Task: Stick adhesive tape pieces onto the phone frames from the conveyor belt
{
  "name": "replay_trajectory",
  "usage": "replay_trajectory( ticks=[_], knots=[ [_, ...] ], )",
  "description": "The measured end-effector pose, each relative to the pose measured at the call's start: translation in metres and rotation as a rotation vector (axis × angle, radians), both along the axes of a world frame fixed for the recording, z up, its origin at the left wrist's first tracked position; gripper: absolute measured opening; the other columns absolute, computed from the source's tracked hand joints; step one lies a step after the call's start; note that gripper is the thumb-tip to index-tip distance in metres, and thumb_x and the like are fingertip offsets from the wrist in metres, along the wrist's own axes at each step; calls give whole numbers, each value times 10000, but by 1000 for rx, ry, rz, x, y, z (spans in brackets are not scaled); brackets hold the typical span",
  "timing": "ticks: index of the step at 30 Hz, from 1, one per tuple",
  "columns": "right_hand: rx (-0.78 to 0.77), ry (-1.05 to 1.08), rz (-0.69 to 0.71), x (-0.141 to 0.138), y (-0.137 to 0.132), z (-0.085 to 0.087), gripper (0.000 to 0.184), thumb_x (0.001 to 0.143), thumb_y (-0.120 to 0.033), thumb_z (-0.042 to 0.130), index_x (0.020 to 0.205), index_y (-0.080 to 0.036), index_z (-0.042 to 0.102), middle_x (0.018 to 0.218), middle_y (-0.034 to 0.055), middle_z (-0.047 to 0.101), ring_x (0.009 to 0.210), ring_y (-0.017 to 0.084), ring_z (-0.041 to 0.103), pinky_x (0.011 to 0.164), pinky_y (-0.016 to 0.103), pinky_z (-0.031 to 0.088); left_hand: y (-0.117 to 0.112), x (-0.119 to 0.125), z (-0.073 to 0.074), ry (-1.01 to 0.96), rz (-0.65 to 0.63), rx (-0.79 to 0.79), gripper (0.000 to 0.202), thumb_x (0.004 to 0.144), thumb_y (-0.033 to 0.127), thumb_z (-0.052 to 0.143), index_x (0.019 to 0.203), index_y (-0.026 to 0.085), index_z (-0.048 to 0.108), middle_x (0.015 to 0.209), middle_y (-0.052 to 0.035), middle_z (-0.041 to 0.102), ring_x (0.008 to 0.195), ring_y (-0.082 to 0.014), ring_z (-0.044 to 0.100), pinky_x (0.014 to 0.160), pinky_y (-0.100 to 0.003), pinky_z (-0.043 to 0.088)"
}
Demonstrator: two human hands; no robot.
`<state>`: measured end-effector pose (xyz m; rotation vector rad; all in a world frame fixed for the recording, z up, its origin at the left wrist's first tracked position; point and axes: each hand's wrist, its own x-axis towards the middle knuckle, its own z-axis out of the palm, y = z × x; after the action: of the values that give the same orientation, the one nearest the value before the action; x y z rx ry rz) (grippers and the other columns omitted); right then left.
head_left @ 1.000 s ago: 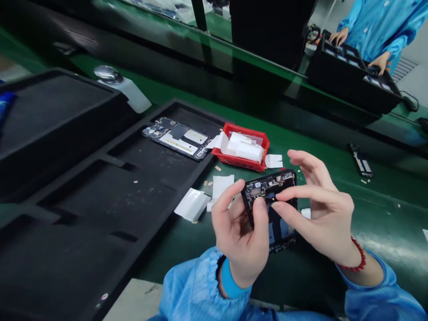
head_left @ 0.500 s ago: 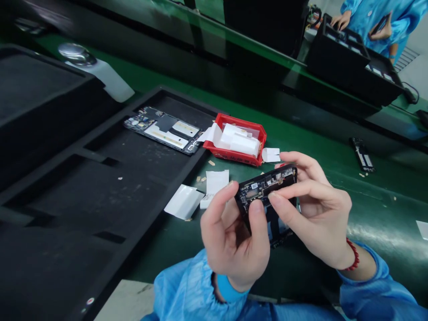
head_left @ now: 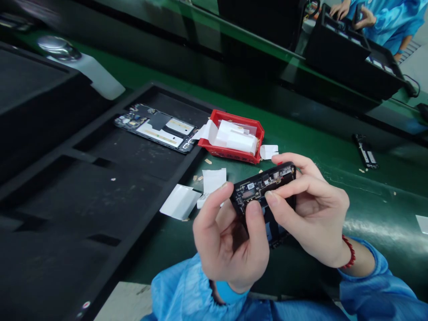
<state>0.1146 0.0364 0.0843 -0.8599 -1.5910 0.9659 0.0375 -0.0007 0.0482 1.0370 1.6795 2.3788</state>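
Note:
An opened smartphone (head_left: 277, 180) with its circuit board bare is tilted up in front of me. My left hand (head_left: 230, 240) is closed around its left side, thumb on the front near the board. My right hand (head_left: 310, 209) grips the right side, one finger reaching behind the top edge. Its thumb and forefinger tips meet at the board's lower edge; whether a tiny part sits between them I cannot make out. The phone's lower half is partly hidden by my fingers.
A black tray (head_left: 133, 187) at left holds another opened phone (head_left: 157, 129). Beyond my hands stands a red bin (head_left: 230, 154) of white stickers, with white paper pieces (head_left: 180, 203) nearby. A small phone part (head_left: 366, 151) lies right. A co-worker in blue (head_left: 391, 22) handles a phone across.
The view has shifted slightly, and the phone's top edge is tipped a little differently. My grip looks the same. The co-worker's phone hand has moved left.

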Motion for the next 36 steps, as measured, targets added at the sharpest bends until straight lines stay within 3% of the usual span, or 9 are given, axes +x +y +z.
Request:
replay_trajectory(
  ticks=[8,20,30,36],
  knots=[
    [26,9,-35,-2,-2,0,171,774,-36,778,740,-199,743,1123,75,719,992,195,737,818,324,640,2,0,2,-3,4,-50,307,872,104,730,1154,214,675,1015,6,736,705,-121,756,635,-231,657],
    [85,27,16,2,0,-1,196,837,-14,705,864,-182,802,1217,120,746,1028,213,766,906,353,646,3,-3,0,-16,-23,-67,326,841,61,716,1143,162,649,901,11,765,665,-114,757,609,-177,617],
    [114,19,28,3,3,-8,208,786,-47,774,906,-217,777,1216,90,744,1122,242,726,904,383,638,4,-4,1,-23,-28,-56,386,818,14,714,1165,174,661,909,24,771,681,-105,762,612,-150,603],
    [38,-12,16,6,5,-9,160,824,-66,753,825,-224,728,1136,63,748,1074,206,725,927,365,623,1,-1,-3,-21,2,-62,383,837,50,725,1197,164,659,894,4,789,662,-127,765,617,-184,628]
  ],
)
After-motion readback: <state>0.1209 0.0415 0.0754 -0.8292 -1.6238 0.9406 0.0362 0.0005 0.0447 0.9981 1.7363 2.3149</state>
